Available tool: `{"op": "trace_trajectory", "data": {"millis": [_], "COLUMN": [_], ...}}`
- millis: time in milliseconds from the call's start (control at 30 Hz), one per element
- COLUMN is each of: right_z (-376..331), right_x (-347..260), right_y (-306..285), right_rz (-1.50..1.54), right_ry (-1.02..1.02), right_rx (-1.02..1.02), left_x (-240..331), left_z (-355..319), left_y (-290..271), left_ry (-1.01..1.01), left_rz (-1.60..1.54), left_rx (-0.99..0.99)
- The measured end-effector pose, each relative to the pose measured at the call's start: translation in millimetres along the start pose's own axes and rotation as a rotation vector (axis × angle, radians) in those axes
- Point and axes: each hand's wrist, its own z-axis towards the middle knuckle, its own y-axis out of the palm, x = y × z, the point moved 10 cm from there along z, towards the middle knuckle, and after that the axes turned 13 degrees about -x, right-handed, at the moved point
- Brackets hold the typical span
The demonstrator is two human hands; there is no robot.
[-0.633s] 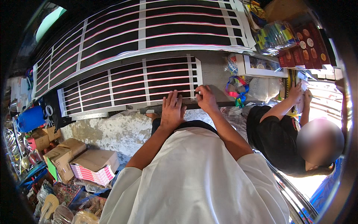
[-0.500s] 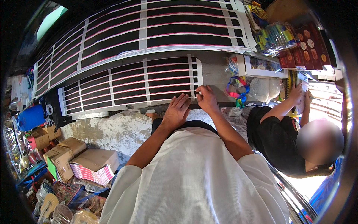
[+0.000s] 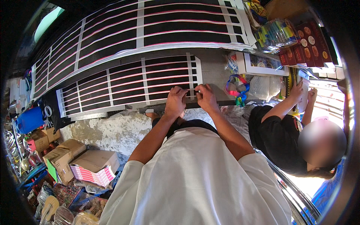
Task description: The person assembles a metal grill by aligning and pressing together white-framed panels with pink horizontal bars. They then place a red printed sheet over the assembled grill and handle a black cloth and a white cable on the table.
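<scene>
A long sheet with black panels, thin pink-and-white lines and whitish cross bands (image 3: 127,80) lies along the near side of the grey table. My left hand (image 3: 175,102) rests at its near edge toward the right end, fingers bent and pressed together. Just beside it, my right hand (image 3: 206,98) is at the sheet's right corner, thumb and fingertips pinched. The two sets of fingertips sit close together over the rightmost cross band. Whatever is between them is too small to make out.
Behind lies a larger stack of similar striped sheets (image 3: 150,32). Right of my hands are a colourful ribbon loop (image 3: 237,90), a white-framed box (image 3: 262,64) and dark red boxes (image 3: 309,45). A co-worker in black (image 3: 277,138) works at the right. Cardboard boxes (image 3: 95,161) stand lower left.
My left hand has gone from lying flat with extended fingers to bent, closed fingers, its tips nearer my right hand. My right hand has shifted slightly. The co-worker's hands moved a little.
</scene>
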Motion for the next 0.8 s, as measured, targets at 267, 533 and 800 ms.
{"op": "trace_trajectory", "data": {"millis": [267, 533, 800], "right_z": [1, -1, 10], "right_x": [-5, -30, -49], "right_y": [-3, -1, 2], "right_rz": [-0.016, -0.160, -0.277], "right_ry": [-0.024, -0.019, -0.072], "right_rx": [0.038, 0.041, 0.028], "left_x": [-2, -1, 3], "left_z": [3, 1, 0], "left_y": [-1, -1, -3], "left_ry": [-0.063, -0.076, -0.054], "left_rz": [-0.047, -0.031, -0.027], "left_rx": [0.041, 0.042, 0.042]}}
